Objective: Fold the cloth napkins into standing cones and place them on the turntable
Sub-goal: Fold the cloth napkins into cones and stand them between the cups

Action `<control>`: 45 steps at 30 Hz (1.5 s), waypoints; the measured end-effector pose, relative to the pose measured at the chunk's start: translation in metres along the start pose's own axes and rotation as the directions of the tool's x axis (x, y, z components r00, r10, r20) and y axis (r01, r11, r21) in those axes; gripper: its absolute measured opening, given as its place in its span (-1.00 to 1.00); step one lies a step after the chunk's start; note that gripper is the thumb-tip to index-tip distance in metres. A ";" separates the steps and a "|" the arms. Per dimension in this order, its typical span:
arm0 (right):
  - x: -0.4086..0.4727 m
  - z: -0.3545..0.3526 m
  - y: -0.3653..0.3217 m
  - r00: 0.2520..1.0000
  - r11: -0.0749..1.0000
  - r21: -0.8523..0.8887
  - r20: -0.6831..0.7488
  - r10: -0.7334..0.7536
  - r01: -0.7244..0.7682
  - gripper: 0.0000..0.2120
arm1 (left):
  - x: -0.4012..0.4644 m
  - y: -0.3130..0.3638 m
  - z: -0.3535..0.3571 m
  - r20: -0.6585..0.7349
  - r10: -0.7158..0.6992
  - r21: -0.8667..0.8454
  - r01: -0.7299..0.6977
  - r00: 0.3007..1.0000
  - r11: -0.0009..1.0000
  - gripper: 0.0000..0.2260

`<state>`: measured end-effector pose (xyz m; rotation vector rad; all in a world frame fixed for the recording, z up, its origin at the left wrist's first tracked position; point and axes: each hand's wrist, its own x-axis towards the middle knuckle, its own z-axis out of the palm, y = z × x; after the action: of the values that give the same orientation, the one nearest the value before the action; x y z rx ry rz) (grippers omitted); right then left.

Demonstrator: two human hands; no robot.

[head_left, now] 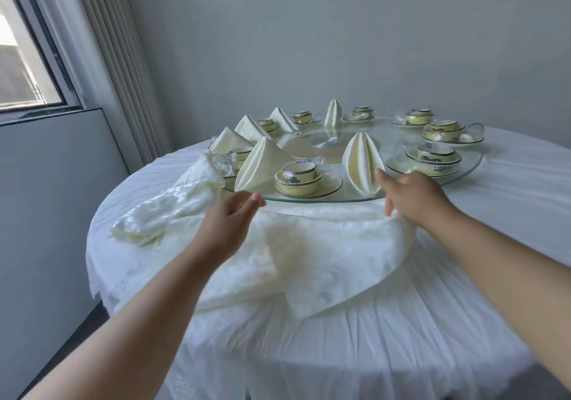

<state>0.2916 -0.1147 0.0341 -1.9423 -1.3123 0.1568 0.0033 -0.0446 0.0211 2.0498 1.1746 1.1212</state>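
Napkin [309, 245] lies loose on tablecloth [432, 338], near edge of turntable [463, 168]. Left hand [228, 214] pinches far-left edge; right hand [411, 195] grips far-right edge. Soft, light, limp cloth, prob. slippery; best held at corners w/ both hands.

We see folded napkins [262, 164] and cup sets [304, 177] ringing the turntable [463, 169] on the far table [463, 322], with a loose napkin [309, 260] spread near and another [173, 208] left.
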 end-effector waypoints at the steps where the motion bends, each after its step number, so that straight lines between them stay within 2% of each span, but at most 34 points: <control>1: 0.004 -0.008 0.007 0.997 0.983 -0.180 0.070 0.044 -0.030 -0.35 | 0.003 -0.005 -0.003 -0.003 0.002 0.100 -0.001 1.000 0.995 -0.72; 3: 0.008 -0.017 0.020 0.966 0.851 -0.524 0.204 0.158 -0.029 -0.35 | 0.009 -0.014 -0.004 -0.001 -0.003 0.292 0.003 1.000 0.956 -0.72; 5: 0.012 -0.019 0.026 0.949 0.766 -0.643 0.251 0.190 0.016 -0.43 | 0.013 -0.020 -0.001 0.024 -0.052 0.460 0.035 0.998 0.887 -0.68; 7: 0.015 -0.013 0.024 0.951 0.810 -0.585 0.278 0.139 0.052 -0.49 | 0.017 -0.025 0.004 0.075 -0.147 0.525 0.086 0.986 0.847 -0.64; 10: 0.018 0.008 0.015 0.938 0.877 -0.462 0.343 0.042 0.130 -0.50 | 0.015 -0.030 0.011 0.150 -0.261 0.488 0.158 0.954 0.859 -0.64; 12: 0.022 0.024 0.015 0.925 0.906 -0.402 0.377 0.037 0.128 -0.52 | 0.013 -0.034 0.014 0.160 -0.255 0.544 0.131 0.954 0.829 -0.59; 14: 0.025 0.037 0.019 0.909 0.916 -0.387 0.412 0.069 0.106 -0.52 | 0.010 -0.035 0.013 0.166 -0.217 0.558 0.090 0.962 0.825 -0.64; 16: 0.026 0.043 0.023 0.896 0.930 -0.359 0.436 0.090 0.082 -0.54 | 0.006 -0.034 0.011 0.186 -0.221 0.464 0.113 0.957 0.879 -0.68; 19: 0.025 0.038 0.025 0.920 0.964 -0.260 0.389 0.050 0.057 -0.58 | -0.001 -0.028 0.010 0.189 -0.282 0.300 0.218 0.941 0.929 -0.59; 22: 0.024 0.013 0.030 0.931 0.945 -0.320 0.359 0.057 0.066 -0.58 | -0.008 -0.021 0.014 0.201 -0.345 0.270 0.286 0.917 0.919 -0.56; 24: 0.018 -0.015 0.036 0.904 0.859 -0.503 0.404 0.139 0.092 -0.57 | -0.013 -0.013 0.019 0.237 -0.361 0.277 0.294 0.902 0.915 -0.53; 26: 0.011 -0.043 0.045 0.868 0.682 -0.723 0.407 0.286 0.114 -0.51 | -0.016 -0.006 0.026 0.290 -0.381 0.291 0.298 0.878 0.909 -0.49; 28: 0.006 -0.068 0.049 0.835 0.532 -0.835 0.386 0.393 0.136 -0.50 | -0.018 0.000 0.033 0.326 -0.404 0.277 0.322 0.855 0.905 -0.48; 29: 0.005 -0.077 0.049 0.816 0.510 -0.851 0.381 0.435 0.125 -0.52 | -0.017 0.002 0.036 0.328 -0.395 0.238 0.329 0.858 0.914 -0.49; 31: 0.008 -0.084 0.046 0.769 0.555 -0.829 0.399 0.500 0.069 -0.55 | -0.013 0.002 0.041 0.260 -0.352 0.164 0.318 0.899 0.934 -0.52; 34: 0.022 -0.069 0.040 0.805 0.722 -0.691 0.440 0.397 0.021 -0.57 | 0.003 -0.002 0.047 0.061 -0.306 0.245 0.283 0.950 0.927 -0.56; 36: 0.029 -0.046 0.037 0.843 0.828 -0.559 0.459 0.280 0.030 -0.54 | 0.018 -0.006 0.053 -0.022 -0.319 0.260 0.313 0.948 0.913 -0.60; 39: 0.032 -0.010 0.031 0.869 0.905 -0.424 0.454 0.196 0.017 -0.48 | 0.039 -0.011 0.064 -0.106 -0.436 0.187 0.448 0.894 0.874 -0.45; 41: 0.036 0.009 0.031 0.865 0.951 -0.300 0.455 0.212 -0.075 -0.52 | 0.049 -0.012 0.070 -0.079 -0.522 0.072 0.527 0.849 0.847 -0.45; 42: 0.038 0.015 0.030 0.851 0.967 -0.193 0.466 0.242 -0.169 -0.57 | 0.054 -0.013 0.072 -0.056 -0.555 -0.006 0.556 0.830 0.831 -0.49; 44: 0.045 0.023 0.027 0.802 0.926 0.030 0.510 0.311 -0.377 -0.65 | 0.056 -0.012 0.071 -0.023 -0.594 -0.137 0.586 0.804 0.799 -0.60; 45: 0.047 0.023 0.024 0.762 0.893 0.074 0.556 0.332 -0.443 -0.64 | 0.054 -0.013 0.069 -0.011 -0.598 -0.183 0.586 0.801 0.789 -0.64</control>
<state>0.3198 -0.0678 0.0165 -2.0436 -1.1317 1.0702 0.0721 0.0067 -0.0030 1.3577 1.5515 0.9320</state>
